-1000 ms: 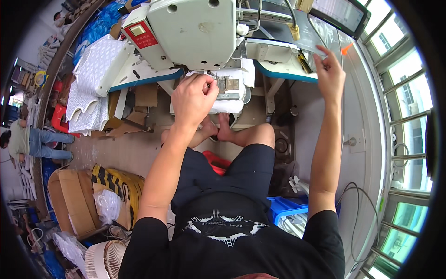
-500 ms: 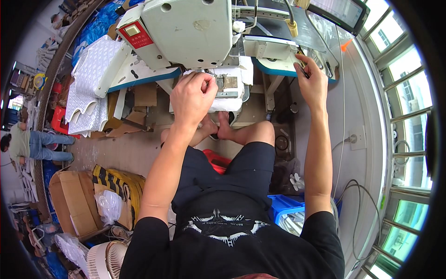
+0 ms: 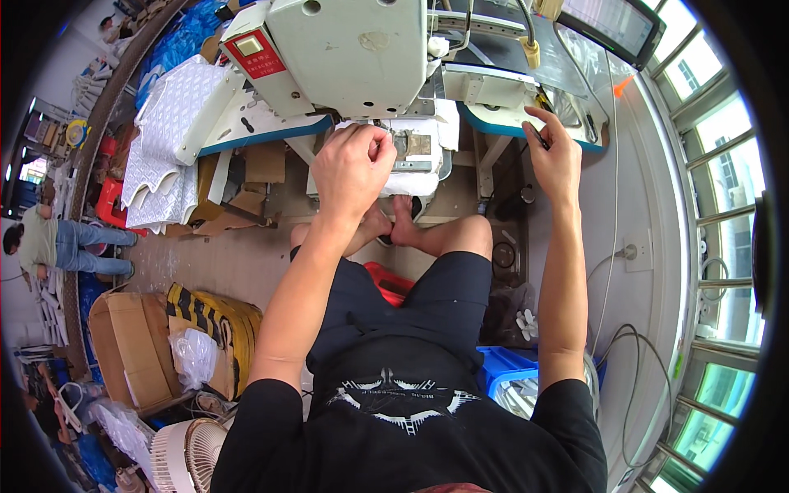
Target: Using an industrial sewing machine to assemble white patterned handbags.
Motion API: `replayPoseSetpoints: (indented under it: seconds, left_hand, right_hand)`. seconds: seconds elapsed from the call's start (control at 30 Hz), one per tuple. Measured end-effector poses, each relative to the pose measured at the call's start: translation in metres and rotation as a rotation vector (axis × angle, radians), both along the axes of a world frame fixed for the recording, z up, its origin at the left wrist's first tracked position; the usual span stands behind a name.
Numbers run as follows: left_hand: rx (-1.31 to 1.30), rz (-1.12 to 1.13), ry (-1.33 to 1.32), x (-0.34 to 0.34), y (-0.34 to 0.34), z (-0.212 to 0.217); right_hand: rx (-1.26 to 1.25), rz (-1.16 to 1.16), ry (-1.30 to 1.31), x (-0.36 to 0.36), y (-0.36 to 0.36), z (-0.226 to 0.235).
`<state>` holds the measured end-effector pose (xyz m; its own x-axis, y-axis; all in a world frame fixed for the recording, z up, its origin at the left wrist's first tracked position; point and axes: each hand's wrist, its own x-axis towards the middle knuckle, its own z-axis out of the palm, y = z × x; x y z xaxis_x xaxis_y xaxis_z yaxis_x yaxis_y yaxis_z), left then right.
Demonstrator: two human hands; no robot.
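My left hand [image 3: 352,171] is closed, fingertips pinched together, just left of the needle area under the head of a large pale sewing machine [image 3: 345,57]. What it pinches, if anything, is too small to make out. Right beside those fingers lies a metal clamp frame [image 3: 413,146] around a small brownish piece, with white material under it. My right hand [image 3: 559,164] is raised near the front edge of the right tabletop [image 3: 493,120]. A small dark tool [image 3: 539,137] sticks out between its thumb and fingers; its exact kind is unclear.
White quilted sheets [image 3: 168,131] hang over the left tabletop [image 3: 271,131]. A red-labelled switch box [image 3: 256,53] is fixed to the machine's left side. A screen [image 3: 612,29] stands at the back right. Cartons [image 3: 127,349], a fan [image 3: 185,456] and a blue crate [image 3: 501,366] surround me.
The whole view has shifted a little, so the machine and tables sit further right and lower. My right hand is slightly further left against the right tabletop; my left hand stays by the clamp.
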<state>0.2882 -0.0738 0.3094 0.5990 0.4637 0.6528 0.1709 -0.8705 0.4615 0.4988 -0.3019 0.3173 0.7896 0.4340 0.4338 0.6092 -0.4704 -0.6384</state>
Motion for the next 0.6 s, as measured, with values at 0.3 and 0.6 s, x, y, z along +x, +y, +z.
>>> replayPoseSetpoints:
  seconds: [0.3,0.6]
  left_hand:
    - [0.032,0.042,0.051,0.003,0.003,0.003]
    - [0.117,0.074,-0.047,0.006,0.004,-0.011]
  right_hand:
    - [0.058,0.332,0.034,-0.025,0.053,0.0]
    - [-0.202,0.67,0.72,-0.043,0.136,0.028]
